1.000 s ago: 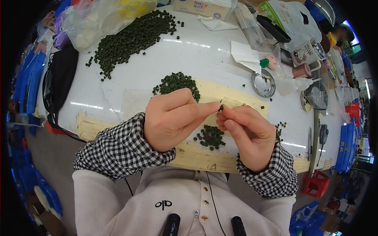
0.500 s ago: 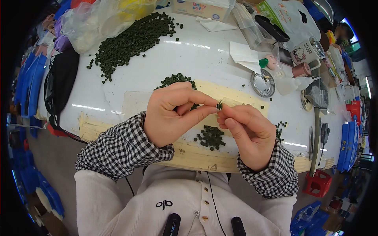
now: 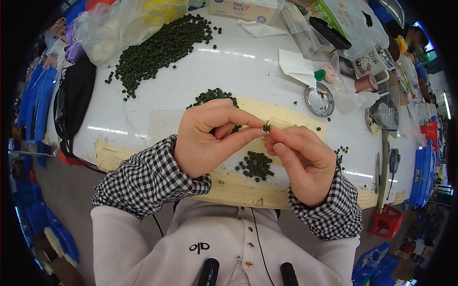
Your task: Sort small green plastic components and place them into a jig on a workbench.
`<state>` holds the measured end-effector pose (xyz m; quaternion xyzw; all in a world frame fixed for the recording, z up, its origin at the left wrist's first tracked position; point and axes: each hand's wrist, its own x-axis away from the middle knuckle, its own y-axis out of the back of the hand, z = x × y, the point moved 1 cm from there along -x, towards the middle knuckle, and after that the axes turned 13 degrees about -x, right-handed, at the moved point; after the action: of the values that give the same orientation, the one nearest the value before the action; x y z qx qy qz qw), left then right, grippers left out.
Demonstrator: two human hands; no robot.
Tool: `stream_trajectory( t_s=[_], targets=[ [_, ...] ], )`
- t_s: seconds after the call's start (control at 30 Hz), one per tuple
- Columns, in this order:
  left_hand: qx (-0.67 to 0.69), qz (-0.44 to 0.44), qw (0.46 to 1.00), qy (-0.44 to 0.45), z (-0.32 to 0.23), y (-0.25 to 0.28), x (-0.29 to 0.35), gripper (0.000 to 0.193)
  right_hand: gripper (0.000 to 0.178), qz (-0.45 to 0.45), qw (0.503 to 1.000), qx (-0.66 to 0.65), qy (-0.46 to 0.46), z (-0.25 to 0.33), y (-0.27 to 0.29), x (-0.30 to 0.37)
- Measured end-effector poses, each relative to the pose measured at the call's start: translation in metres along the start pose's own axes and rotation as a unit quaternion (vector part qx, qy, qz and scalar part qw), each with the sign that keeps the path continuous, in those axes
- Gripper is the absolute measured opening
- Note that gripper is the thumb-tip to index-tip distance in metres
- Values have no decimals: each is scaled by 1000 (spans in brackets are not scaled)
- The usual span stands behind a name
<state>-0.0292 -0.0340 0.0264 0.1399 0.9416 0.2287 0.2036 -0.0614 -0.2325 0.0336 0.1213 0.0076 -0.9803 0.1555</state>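
Front edge: pale wood strip (image 3: 234,193), w/ your checked cuffs (image 3: 152,178) at it, L & R. Your hands both above the tbl (image 3: 238,71), inside that edge.

Open room: white top runs behind your hands, btwn large dark green heap (image 3: 157,52) (far L) & folded white paper (image 3: 296,68) (far R). Nearer bounds: mid heap (image 3: 212,95) just beyond your L hand (image 3: 202,138), partly hidden by it; cream board (image 3: 305,119) beyond your R hand (image 3: 305,162); small heap (image 3: 255,167) btwn & below the hands, twd the wood strip. R side: round metal dish (image 3: 318,101), then tweezers (image 3: 378,171) near the R end. L side: black bag (image 3: 76,95) at tbl edge.

Item in hand: small dk green pc (image 3: 266,127), 1 ea., btwn your two hands' fingertips, in front of cream board. Short, w/ pale wisp at top; fine detail too small to read.

Fingers: L thumb & index pinching the pc. R fingers bunched, tips close by the pc; can't tell if they pinch it too.
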Motion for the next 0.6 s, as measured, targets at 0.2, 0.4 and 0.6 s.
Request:
stream_trajectory(
  t_s=[0.2, 0.4, 0.6],
  targets=[
    [0, 1, 1000, 2, 1, -1, 0, 18, 26, -7, 1000, -1, 5, 0, 1, 0],
    [6, 2, 1000, 8, 0, 0, 0, 17, 17, -98, 988, 97, 63, 15, 16, -1],
    [5, 10, 1000, 21, 3, -4, 0, 17, 15, -123, 949, 284, 59, 21, 39, -8]
  ],
)
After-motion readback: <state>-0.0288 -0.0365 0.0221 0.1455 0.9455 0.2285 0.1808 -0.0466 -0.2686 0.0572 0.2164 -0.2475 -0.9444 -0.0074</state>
